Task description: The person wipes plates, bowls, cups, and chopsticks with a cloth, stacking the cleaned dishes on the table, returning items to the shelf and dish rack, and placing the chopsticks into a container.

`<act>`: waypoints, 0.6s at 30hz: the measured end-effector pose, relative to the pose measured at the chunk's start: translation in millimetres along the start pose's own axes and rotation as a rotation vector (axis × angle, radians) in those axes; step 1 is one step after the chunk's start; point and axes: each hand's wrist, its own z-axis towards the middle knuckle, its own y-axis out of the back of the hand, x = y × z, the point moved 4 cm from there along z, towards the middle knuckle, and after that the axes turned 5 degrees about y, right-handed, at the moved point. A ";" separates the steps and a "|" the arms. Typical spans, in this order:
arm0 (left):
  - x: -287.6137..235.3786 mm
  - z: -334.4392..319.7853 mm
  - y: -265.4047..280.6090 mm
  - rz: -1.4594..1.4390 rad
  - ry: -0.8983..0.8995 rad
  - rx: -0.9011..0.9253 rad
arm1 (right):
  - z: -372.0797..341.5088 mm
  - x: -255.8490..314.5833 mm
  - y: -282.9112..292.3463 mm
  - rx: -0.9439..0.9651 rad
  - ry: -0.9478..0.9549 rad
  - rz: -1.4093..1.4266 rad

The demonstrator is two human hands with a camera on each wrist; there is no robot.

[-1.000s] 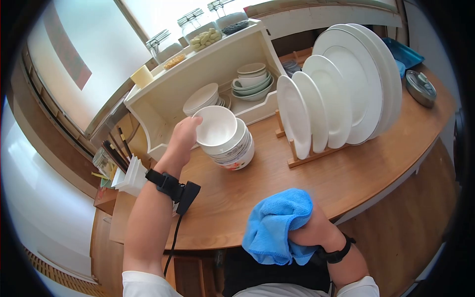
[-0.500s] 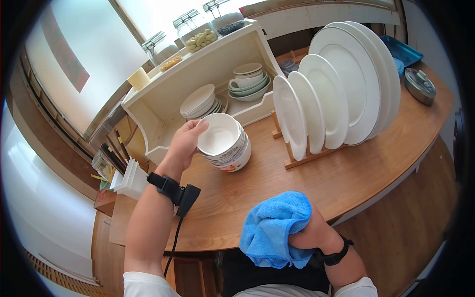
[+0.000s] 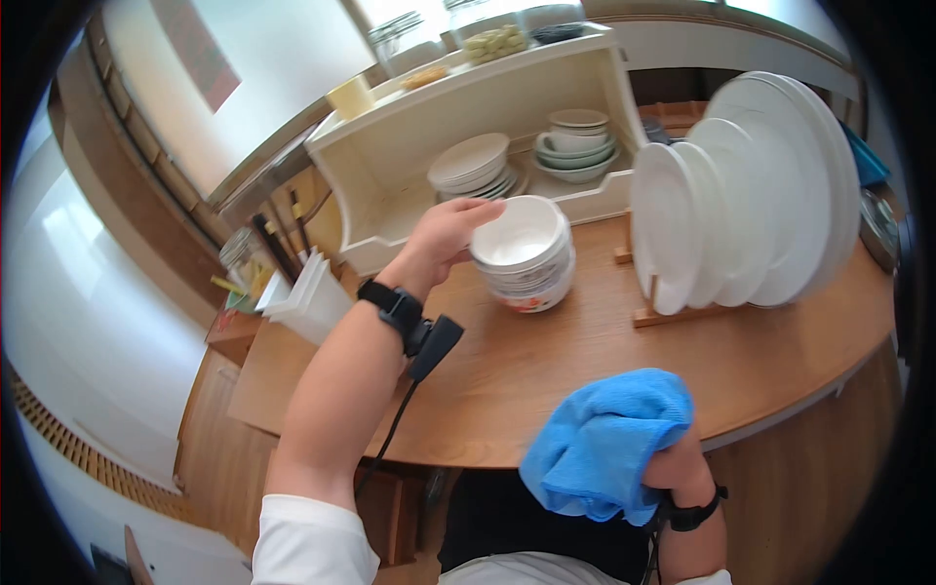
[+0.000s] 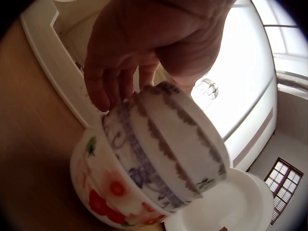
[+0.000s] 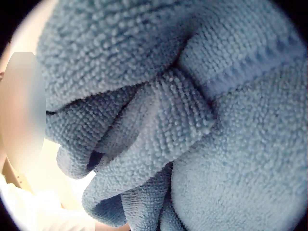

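A stack of white bowls (image 3: 531,278) stands on the wooden table, the lowest one printed with red flowers. My left hand (image 3: 450,239) is at the stack's left side and pinches the rim of the top bowl (image 3: 517,234), thumb over the edge. In the left wrist view the fingers (image 4: 98,91) reach behind the nested bowls, whose sides carry blue and brown patterns. A crumpled blue cloth (image 3: 604,444) is gripped in my right hand (image 3: 678,466), low over the table's front edge. Cloth folds fill most of the right wrist view and hide the fingers.
White plates (image 3: 668,234) stand upright in a wooden rack (image 3: 673,316) on the right. Behind the bowls is a cream shelf (image 3: 400,127) with stacked dishes inside and glass jars (image 3: 492,44) on top. A white container (image 3: 312,302) with chopsticks stands left of my forearm.
The top bowl, tilted toward me and higher before, now sits down among the stacked bowls, still held by my left hand. The head view has turned left; the cloth stays in my right hand.
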 end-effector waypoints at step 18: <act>113.0 -183.8 166.8 0.523 -0.076 -0.601 | -13.6 -7.0 1.4 -0.063 -0.032 0.001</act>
